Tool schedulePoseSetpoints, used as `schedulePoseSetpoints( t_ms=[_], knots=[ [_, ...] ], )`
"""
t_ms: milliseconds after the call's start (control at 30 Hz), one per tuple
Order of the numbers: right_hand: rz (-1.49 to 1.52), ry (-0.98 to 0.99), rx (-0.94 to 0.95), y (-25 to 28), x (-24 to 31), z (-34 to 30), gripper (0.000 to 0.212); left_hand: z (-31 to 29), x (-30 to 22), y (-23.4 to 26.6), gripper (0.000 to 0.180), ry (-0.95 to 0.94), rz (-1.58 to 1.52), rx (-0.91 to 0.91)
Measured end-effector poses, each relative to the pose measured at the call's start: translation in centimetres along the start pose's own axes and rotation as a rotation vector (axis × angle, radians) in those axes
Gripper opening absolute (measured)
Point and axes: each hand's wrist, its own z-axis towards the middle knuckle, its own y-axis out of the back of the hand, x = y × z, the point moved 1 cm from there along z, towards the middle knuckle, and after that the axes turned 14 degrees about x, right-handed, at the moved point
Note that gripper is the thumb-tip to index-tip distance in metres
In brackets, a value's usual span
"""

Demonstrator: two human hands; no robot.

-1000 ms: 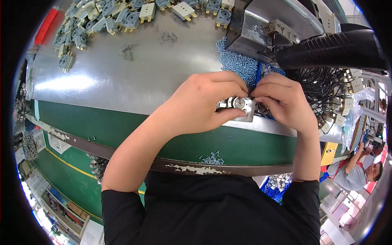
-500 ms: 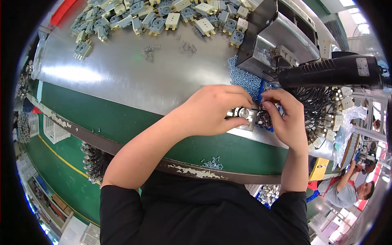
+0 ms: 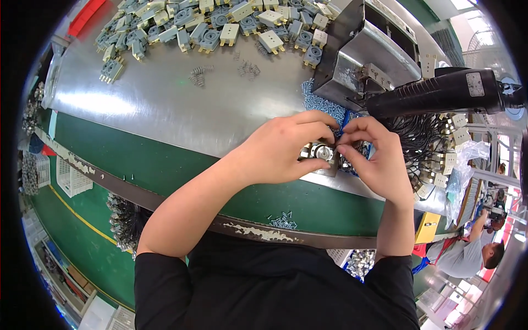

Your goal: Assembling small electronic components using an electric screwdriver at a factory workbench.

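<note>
My left hand (image 3: 283,146) curls its thumb and fingers around a small silver part with a round top (image 3: 322,152), which sits on a flat metal block (image 3: 332,169) at the table's near edge. Close on its right, the thumb and forefinger of my right hand (image 3: 378,157) come together beside the part. Whatever lies between those fingertips is too small or hidden to make out. Beneath the right hand is a blue tray (image 3: 346,118) of small metal pieces, partly covered by the fingers. A heap of small screws (image 3: 319,102) lies just beyond both hands.
A black-handled power tool (image 3: 434,93) reaches in from the right before a metal housing (image 3: 368,49). Grey and cream socket parts (image 3: 220,33) pile up at the back, with loose springs (image 3: 248,69) nearer. Black cables (image 3: 421,140) lie right; more screws (image 3: 283,221) lie near my body.
My right hand has moved left from over the blue tray to the silver part, its fingertips now beside it. My left hand stays around the part.
</note>
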Motion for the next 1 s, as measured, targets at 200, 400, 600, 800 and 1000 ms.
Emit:
schedulePoseSetpoints(
  t_ms=[200,400,600,800,1000],
  knots=[
    [-0.091,0.075,0.042,-0.5,0.3,0.7,0.027,-0.3,0.4,0.0,0.032,0.008,0.008,0.027],
    [-0.188,0.124,0.044,-0.7,-0.1,0.6,0.028,-0.3,0.4,-0.2,0.033,0.018,-0.005,0.012],
    [-0.327,0.198,0.0,-1.4,-0.8,0.1,0.013,-0.1,0.3,-0.2,0.032,0.004,0.018,0.014],
    [-0.452,0.184,-0.095,-2.5,-0.7,-0.7,0.011,-0.1,0.0,-0.1,0.03,0.058,0.013,0.041],
    [-0.39,0.184,-0.203,-3.0,-1.2,-0.9,0.016,0.1,-0.1,-0.1,0.032,0.032,0.027,0.039]
  ],
)
